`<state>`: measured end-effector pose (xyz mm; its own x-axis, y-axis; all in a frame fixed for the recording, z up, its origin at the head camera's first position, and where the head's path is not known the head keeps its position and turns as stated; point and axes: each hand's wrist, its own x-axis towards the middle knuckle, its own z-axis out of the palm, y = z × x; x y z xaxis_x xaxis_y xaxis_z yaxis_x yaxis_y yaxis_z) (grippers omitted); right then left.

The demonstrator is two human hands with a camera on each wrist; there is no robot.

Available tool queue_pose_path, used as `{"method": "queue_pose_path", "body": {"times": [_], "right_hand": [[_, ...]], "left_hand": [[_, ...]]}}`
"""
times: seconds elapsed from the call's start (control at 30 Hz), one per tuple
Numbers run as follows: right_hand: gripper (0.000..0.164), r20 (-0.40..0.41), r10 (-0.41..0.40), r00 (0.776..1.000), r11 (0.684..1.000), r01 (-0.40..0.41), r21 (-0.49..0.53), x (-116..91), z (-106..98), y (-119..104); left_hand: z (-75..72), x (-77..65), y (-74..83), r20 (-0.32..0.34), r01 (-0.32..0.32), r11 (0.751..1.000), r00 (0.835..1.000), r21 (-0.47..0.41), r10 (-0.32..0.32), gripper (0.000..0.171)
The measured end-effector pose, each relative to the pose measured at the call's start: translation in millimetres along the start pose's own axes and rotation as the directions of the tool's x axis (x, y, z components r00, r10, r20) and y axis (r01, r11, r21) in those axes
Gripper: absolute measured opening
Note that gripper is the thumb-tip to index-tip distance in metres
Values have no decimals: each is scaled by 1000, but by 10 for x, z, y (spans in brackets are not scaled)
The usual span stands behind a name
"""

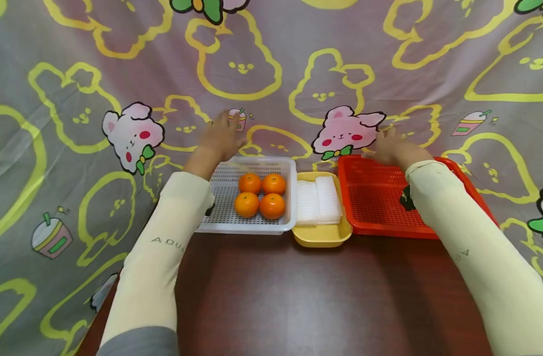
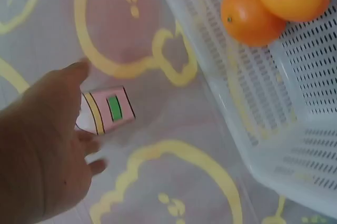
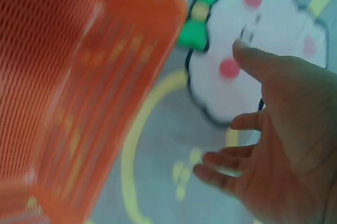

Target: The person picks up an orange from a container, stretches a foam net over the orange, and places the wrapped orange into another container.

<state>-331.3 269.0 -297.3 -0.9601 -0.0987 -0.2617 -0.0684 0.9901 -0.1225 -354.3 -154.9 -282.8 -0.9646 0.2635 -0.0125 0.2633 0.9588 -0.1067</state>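
Observation:
My left hand (image 1: 221, 137) is raised above the far edge of the white basket (image 1: 240, 228), its fingers loosely extended and holding nothing. Several oranges (image 1: 273, 206) sit together in that basket's right part; some also show at the top of the left wrist view. Over the far rim of the red basket (image 1: 369, 230) hovers my right hand (image 1: 389, 147), with nothing in it. In the right wrist view its thumb and fingers are spread apart, beside the basket's wall. Between the two baskets, a yellow tray (image 1: 322, 239) holds white foam net sleeves (image 1: 328, 200).
A dark brown table (image 1: 298, 291) extends in front of the containers. Behind and to the left hangs a grey cloth (image 1: 271, 44) with yellow outlines and cartoon rabbits, close to the baskets' far rims.

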Motion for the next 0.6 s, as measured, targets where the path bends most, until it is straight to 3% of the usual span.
{"method": "queue_pose_path", "body": {"times": [0.07,0.13,0.2,0.27,0.33,0.37,0.43,0.6], "right_hand": [[80,-67,-101,993,995,101,8,31,54,-129],[67,-149,-205,967,977,212,31,40,115,-291],[57,-208,-281,937,949,303,87,20,187,-485],[53,-233,-349,908,909,388,149,-7,273,-696],[51,-234,-392,890,880,437,186,-33,385,-915],[50,-230,-410,883,868,454,198,-43,454,-1022],[48,-226,-453,862,848,495,188,-37,612,-1227],[41,-185,-519,834,835,542,99,26,1003,-1700]], "left_hand": [[30,-25,63,24,-65,995,997,-77,67,79],[76,-67,138,27,-129,973,990,-189,137,78],[152,-122,220,7,-183,924,980,-335,197,74],[245,-189,313,-19,-214,854,972,-474,232,69],[362,-250,414,-50,-225,791,969,-569,240,64],[426,-277,463,-51,-220,773,970,-595,237,62],[557,-320,557,-37,-199,771,974,-605,222,63],[883,-360,708,38,-172,824,973,-540,228,72]]}}
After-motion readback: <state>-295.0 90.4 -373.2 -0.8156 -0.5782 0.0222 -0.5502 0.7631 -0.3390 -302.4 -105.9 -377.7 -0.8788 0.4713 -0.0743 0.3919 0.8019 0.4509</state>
